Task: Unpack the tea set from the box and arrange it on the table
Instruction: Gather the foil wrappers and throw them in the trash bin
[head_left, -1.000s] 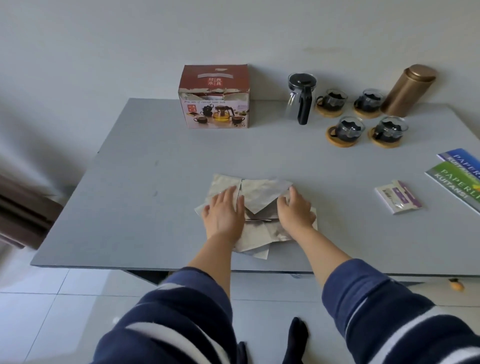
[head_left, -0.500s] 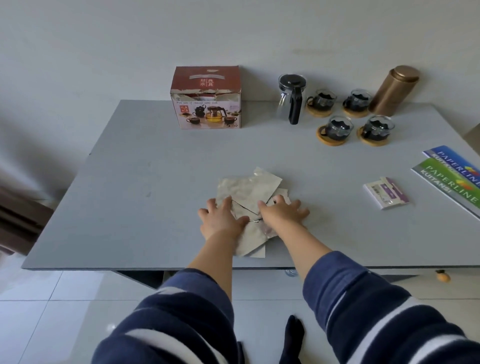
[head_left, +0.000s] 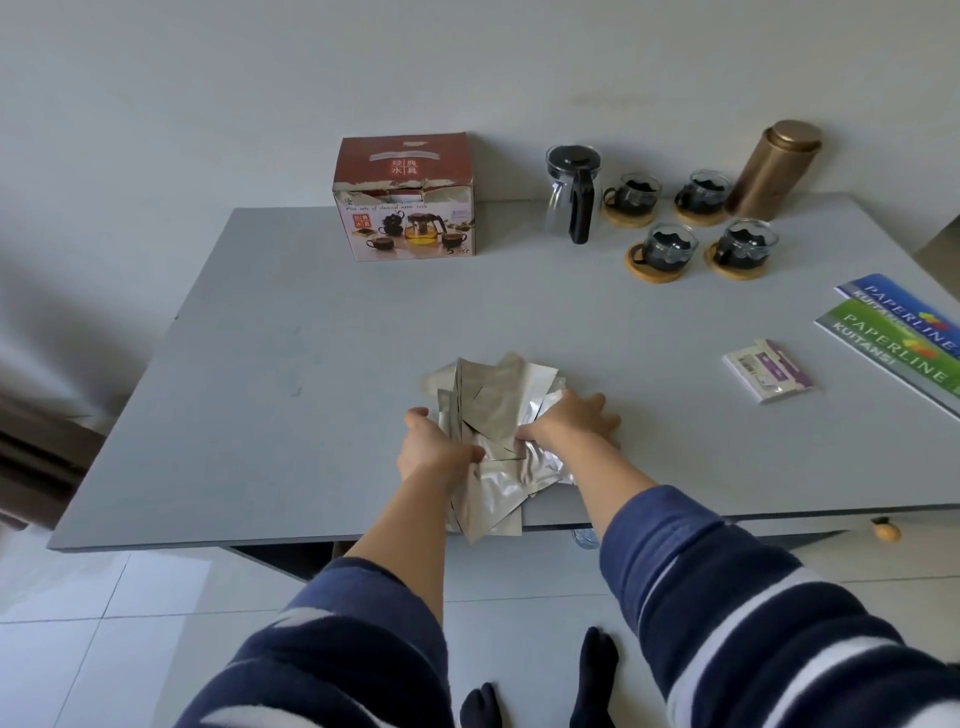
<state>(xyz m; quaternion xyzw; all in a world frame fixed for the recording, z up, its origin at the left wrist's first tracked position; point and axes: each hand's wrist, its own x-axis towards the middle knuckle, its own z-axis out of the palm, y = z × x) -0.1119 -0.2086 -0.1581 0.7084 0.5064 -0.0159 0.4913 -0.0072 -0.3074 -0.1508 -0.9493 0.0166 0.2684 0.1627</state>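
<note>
A pile of silver foil packets (head_left: 493, 410) lies at the near edge of the grey table (head_left: 260, 374), some hanging over the edge. My left hand (head_left: 434, 449) grips the pile's left side, thumb curled onto the packets. My right hand (head_left: 571, 421) holds the right side, thumb pinching a packet, fingers spread on the table. The red tea set box (head_left: 408, 197) stands at the back. To its right stand the glass teapot (head_left: 571, 192) with black lid and handle and several glass cups on wooden coasters (head_left: 665, 249).
A gold canister (head_left: 774, 169) stands at the back right by the wall. A small white and purple packet (head_left: 769, 376) and two receipt books (head_left: 898, 338) lie at the right edge. Tiled floor and my dark socks (head_left: 592, 686) are below.
Both hands have drawn the foil packets together and pulled them toward the table's near edge; the pile is now bunched and raised between them instead of lying flat under my palms.
</note>
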